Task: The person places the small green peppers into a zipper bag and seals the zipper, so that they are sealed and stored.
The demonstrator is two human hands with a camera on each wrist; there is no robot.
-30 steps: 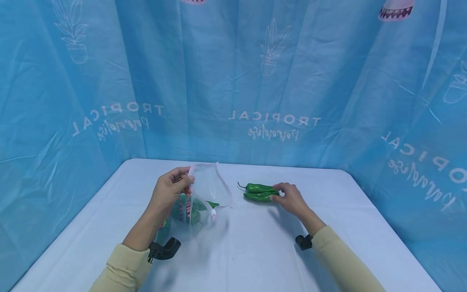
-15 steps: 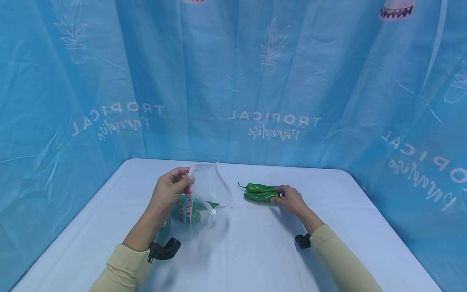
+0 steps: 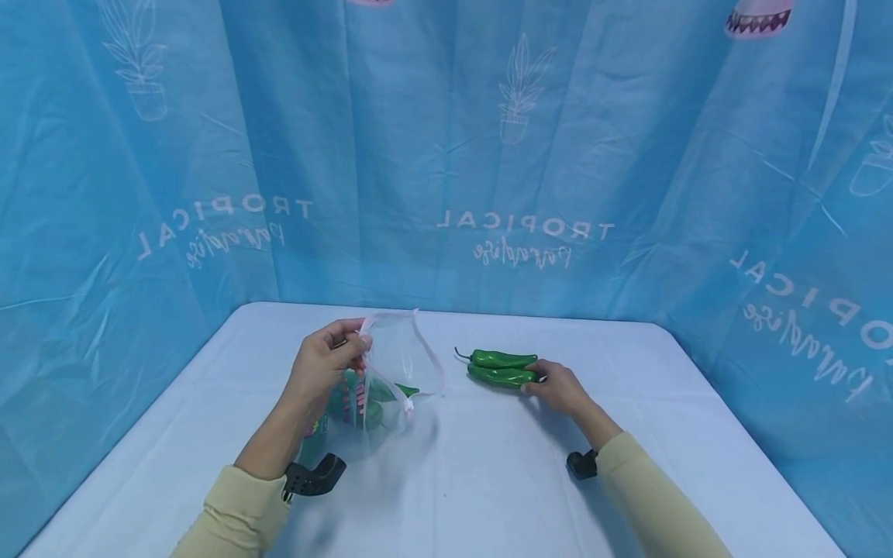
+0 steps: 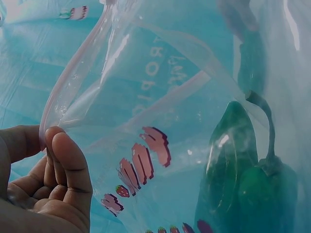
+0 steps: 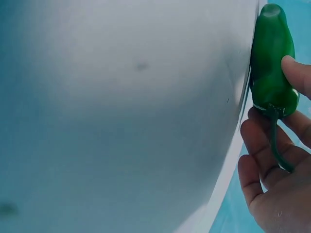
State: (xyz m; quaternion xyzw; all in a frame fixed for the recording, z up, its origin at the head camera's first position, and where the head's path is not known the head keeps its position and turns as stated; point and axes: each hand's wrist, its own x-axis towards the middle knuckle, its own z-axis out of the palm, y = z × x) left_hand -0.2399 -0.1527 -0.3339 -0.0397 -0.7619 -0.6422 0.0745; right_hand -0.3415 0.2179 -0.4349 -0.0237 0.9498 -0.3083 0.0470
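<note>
My left hand (image 3: 322, 363) pinches the rim of a clear zip bag (image 3: 405, 353) between thumb and fingers, and the bag's mouth gapes toward the right. Through the printed plastic, green peppers (image 4: 231, 155) show inside the bag, one with a curved stem. On the table to the right, two long green peppers lie side by side. The far pepper (image 3: 498, 359) has its thin stem pointing left. My right hand (image 3: 560, 389) holds the near pepper (image 3: 497, 377) by its right, stemmed end. In the right wrist view, the thumb (image 5: 297, 73) presses its side, with fingers around the stem end.
A white cloth-covered table (image 3: 446, 496) lies under everything. Blue printed curtain (image 3: 391, 155) closes off the back and both sides. Black wrist cameras, such as the right one (image 3: 580, 464), sit at each cuff.
My right fingers have slid off the far pepper's end and come lower onto the near pepper, which has shifted slightly right. The left hand and bag have stayed still.
</note>
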